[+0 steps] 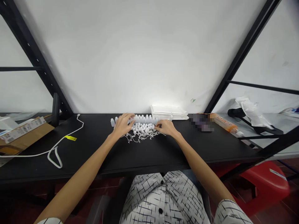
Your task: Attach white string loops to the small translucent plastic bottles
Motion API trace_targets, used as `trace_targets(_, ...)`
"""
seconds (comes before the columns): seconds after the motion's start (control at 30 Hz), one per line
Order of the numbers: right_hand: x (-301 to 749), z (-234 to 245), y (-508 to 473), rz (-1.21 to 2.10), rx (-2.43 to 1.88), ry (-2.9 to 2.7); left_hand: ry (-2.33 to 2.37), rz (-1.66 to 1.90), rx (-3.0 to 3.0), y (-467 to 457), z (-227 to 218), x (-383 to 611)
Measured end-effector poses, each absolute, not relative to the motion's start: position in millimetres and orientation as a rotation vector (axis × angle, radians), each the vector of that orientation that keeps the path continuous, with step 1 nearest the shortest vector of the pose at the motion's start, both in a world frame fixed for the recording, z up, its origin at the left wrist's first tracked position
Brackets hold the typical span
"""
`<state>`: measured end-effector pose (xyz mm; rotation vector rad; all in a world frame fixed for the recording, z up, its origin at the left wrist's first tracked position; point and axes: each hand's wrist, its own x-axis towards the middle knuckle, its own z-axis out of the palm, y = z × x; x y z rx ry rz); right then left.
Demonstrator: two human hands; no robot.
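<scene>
A row of small translucent white bottles (145, 119) stands along the back of the black table. In front of it lies a heap of small white caps with thin curly tails (144, 128), the tails trailing toward me. My left hand (123, 124) reaches over the row's left part, thumb and fingers apart, fingertips beside the bottles; some bottles are hidden behind it. At the heap's right edge, my right hand (166, 127) has its thumb and fingers drawn together by the caps. What it pinches, if anything, is too small to make out.
Behind my right hand lies a stack of flat white packets (168, 111). A white cable (56, 146) with a yellow tag crosses the left side, near a cardboard box (25, 137). An orange-labelled tube (224, 123) lies right, by the black frame post. A red stool (266, 179) stands below.
</scene>
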<state>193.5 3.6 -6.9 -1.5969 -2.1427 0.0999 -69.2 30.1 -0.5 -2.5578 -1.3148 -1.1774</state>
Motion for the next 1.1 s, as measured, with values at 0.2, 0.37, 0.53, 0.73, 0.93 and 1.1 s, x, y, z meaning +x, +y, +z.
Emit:
trace_targets(0.2, 194, -9, 6, 0.124, -1.613, -2.073, -1.101, -1.152, -2.639, 20, -12, -51)
trace_targets(0.37, 201, -2, 8, 0.300, -1.495, -1.872, -1.084, -1.220, -2.773, 10, -14, -43)
trace_targets(0.53, 192, 4, 4, 0.795, -1.121, -1.638, -1.133, -1.364, -2.913, 2, -15, -32)
trace_targets(0.73, 176, 8, -7, 1.032, -0.971, -1.598, -1.155, -1.419, -2.944, 1, -20, -27)
trace_targets(0.93, 175, 7, -5, 1.001, -0.993, -1.560, -1.187, -1.297, -2.972, 0, -20, -28)
trace_targets(1.1, 174, 2, -1, 0.960, -0.983, -1.503, -1.175, -1.277, -2.975, 1, -22, -28)
